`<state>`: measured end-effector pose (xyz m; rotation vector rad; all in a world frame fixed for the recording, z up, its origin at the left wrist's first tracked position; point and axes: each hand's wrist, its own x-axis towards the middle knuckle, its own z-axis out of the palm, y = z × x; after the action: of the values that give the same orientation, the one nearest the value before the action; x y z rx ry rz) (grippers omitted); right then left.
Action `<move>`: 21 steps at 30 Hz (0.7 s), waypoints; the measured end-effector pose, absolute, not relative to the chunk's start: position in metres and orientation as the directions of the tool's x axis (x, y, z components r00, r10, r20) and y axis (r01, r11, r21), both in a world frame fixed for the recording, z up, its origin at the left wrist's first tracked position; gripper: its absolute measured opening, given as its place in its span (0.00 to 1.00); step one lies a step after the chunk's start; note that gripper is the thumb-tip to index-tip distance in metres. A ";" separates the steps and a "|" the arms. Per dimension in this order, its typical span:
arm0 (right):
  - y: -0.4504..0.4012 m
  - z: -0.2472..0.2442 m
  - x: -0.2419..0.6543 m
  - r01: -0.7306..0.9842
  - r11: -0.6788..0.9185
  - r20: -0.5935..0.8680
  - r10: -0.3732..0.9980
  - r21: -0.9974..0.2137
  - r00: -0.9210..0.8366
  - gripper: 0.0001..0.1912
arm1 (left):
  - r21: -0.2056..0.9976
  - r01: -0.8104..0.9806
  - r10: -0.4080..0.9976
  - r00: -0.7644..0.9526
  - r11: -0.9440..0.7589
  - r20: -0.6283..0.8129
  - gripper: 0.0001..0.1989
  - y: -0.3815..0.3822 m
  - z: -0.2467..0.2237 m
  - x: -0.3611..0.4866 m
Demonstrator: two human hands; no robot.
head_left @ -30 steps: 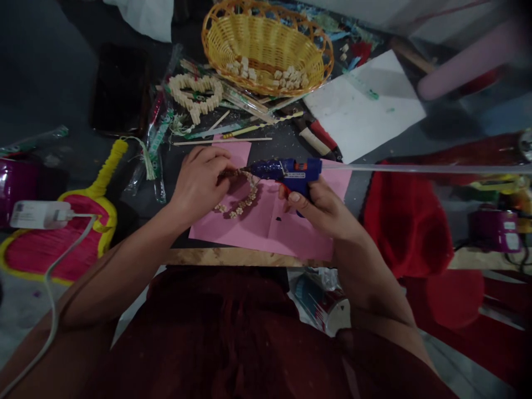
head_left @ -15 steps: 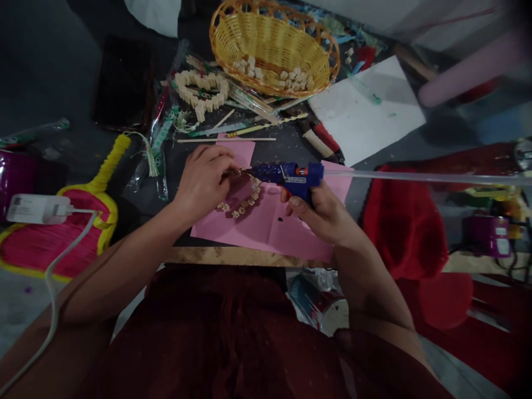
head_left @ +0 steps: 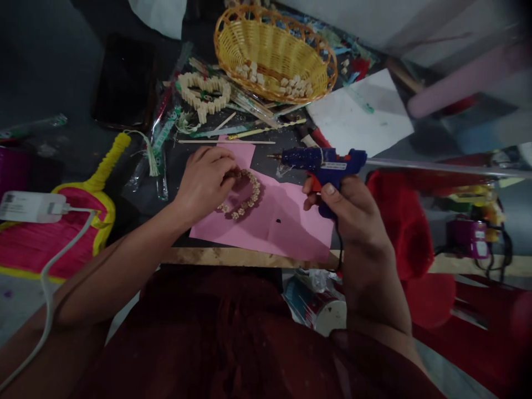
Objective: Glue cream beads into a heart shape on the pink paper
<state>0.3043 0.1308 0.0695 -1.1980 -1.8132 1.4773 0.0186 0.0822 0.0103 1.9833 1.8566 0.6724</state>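
The ring of small flower-shaped pieces [head_left: 254,195] sits over the pink paper [head_left: 297,235], near the table's front edge; take it as the dial's centre, with twelve pointing away from the person.

The left hand [head_left: 205,180] lies between nine and ten o'clock, palm turned down and knuckles arched, its forearm slanting in from eight. Its thumb and curled fingers are drawn together, pinching the ring at roughly eleven o'clock; the exact grip is hidden behind the fingers.

The right hand [head_left: 355,205] is at three o'clock, its forearm rising from between four and five. It is closed around the handle of the blue glue gun [head_left: 310,158], thumb laid along the near side and fingers hooked by the orange-red trigger. The gun is held almost level, clear of the ring, its nozzle pointing to nine. A clear glue stick [head_left: 424,165] runs from its back end toward three.

A wicker basket [head_left: 274,41] with pale pieces inside stands just past twelve, and a pale heart-shaped piece [head_left: 222,98] lies at eleven. A white sheet [head_left: 368,124] lies at two.
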 end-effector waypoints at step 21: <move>0.129 0.061 0.319 0.025 -0.253 -0.243 0.891 -0.967 -0.383 0.23 | 0.529 0.840 0.987 0.053 -0.126 0.151 0.09 0.083 0.002 0.015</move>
<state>0.3188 0.1290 0.0611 -1.1661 -1.3428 1.7096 0.0154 0.0827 0.0024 2.0368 1.8476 0.6995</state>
